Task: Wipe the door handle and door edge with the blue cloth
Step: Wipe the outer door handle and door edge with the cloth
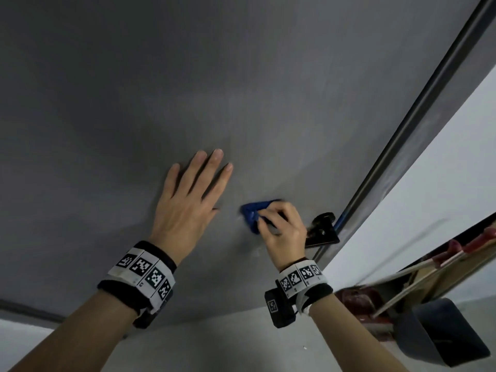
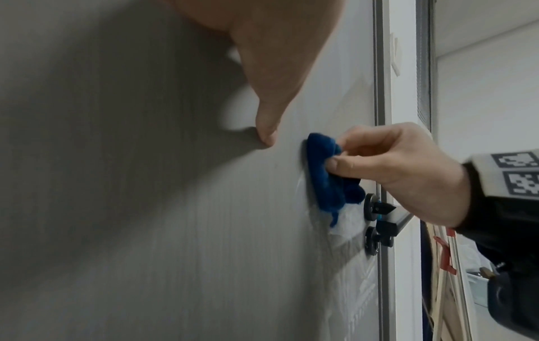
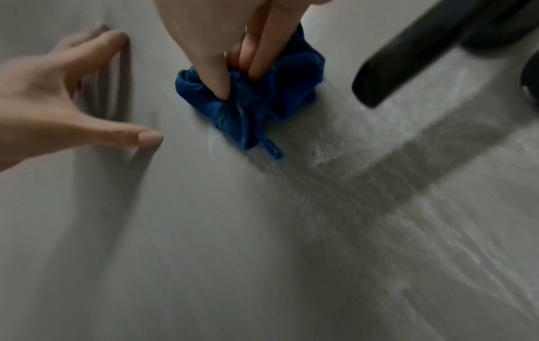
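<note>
against the grey door (image 1: 241, 89), the left hand (image 1: 192, 200) is lying flat, its fingers (image 1: 214, 163) straight and spread wide, pressing on the panel and holding nothing. just beside it, toward the door's edge, the right hand (image 1: 281, 232) is gripping the blue cloth (image 1: 255, 212), bunched into a wad, with its fingers (image 3: 259, 57) and thumb curling down into the folds and pinching them. the cloth is touching the door face, sitting between the left hand and the black door handle (image 1: 323, 224); it is near the handle but not on it. from the left wrist view the cloth (image 2: 326, 175) is pressing flat to the panel just above the handle's round black mounts (image 2: 371, 207), and the thumb of the left hand (image 2: 267, 133) is touching the door a little apart from the cloth. from the right wrist view a loose corner of the cloth (image 3: 250, 99) is trailing below the wad, and the black lever (image 3: 414, 60) is standing out from the door to the right, apart from the cloth. pale wet-looking streaks (image 3: 364, 143) are showing on the panel around and below the lever. the door edge (image 1: 418, 124), a dark strip, is running along the right of the panel, beyond the handle. both wrists are wearing bands with black-and-white square markers (image 1: 145, 269). past the edge, some wooden sticks and red pieces (image 1: 442, 261) are leaning by a white wall.
</note>
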The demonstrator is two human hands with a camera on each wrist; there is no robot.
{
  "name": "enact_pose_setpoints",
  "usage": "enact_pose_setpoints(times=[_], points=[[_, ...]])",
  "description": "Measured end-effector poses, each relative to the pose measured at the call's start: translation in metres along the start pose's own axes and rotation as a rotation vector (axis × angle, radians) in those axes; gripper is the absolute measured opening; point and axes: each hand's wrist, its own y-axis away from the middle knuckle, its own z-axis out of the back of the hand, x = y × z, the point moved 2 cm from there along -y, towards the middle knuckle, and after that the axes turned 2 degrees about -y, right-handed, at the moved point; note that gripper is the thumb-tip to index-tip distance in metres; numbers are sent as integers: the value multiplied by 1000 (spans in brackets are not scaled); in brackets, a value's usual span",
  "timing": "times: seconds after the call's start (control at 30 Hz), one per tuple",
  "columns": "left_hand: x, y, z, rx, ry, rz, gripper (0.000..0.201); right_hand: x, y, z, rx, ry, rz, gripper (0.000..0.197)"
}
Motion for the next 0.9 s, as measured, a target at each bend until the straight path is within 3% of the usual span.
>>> enact_pose_setpoints(times=[0.33,0.53,0.7,0.8,0.9], points=[[-12,10,-20,-78,8,86,111,-7,7,-7,78,119,106,8],[-17,22,-29,-184,-7,163,112,10,49,-33,121,220,-17,49],[-22,47,-64,-335,183,411,92,-12,72,-59,47,269,106,63],[-30,61,-79,-389,232,419,85,-24,78,-67,41,212,196,62],[-44,72,-94,-359,237,395,85,-37,78,-72,36,262,311,58]])
